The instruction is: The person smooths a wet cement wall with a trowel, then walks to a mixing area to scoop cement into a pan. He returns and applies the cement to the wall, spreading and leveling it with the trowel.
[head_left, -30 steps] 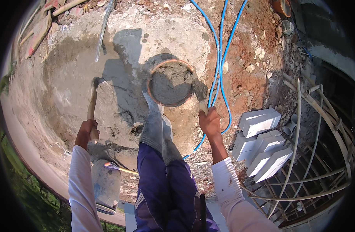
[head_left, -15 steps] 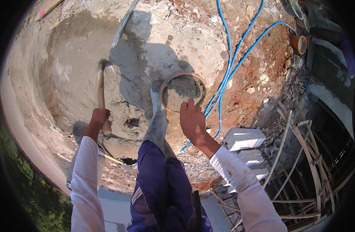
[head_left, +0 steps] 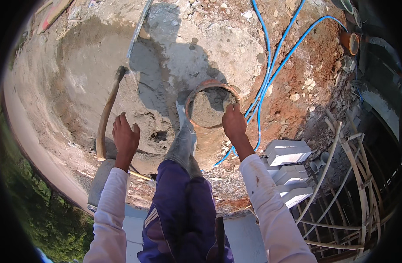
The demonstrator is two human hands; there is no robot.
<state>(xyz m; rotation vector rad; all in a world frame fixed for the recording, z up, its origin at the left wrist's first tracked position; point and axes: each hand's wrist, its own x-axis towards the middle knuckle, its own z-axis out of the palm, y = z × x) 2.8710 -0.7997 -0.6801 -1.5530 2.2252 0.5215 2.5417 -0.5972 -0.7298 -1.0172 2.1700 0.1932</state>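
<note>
Compared with the earlier frame, my left hand is no longer gripping the wooden handle; it is hovering just to the right of it, fingers parted and holding nothing. Nearest me, my grey boots are standing right beside the bucket, so a shifting foot could be knocking it. I am seeing neither of my 2 hands on the handle, and I cannot tell whether its near end is resting on anything; if it is unsupported, it could be dropping toward my wrist.

My right hand is curling around what I am judging to be a trowel, mostly hidden by my fingers, at the bucket's right rim. Grey mortar is lying inside the bucket. Since my left hand is not bracing it, a hard pull on 1 side could be tipping it and spilling the load.

Farther out, 3 runs of blue hose are passing close by the bucket's right; a sideways step could be snagging a boot there. Beyond, pale blocks are lying beside a frame of wooden poles, well apart from both hands.
</note>
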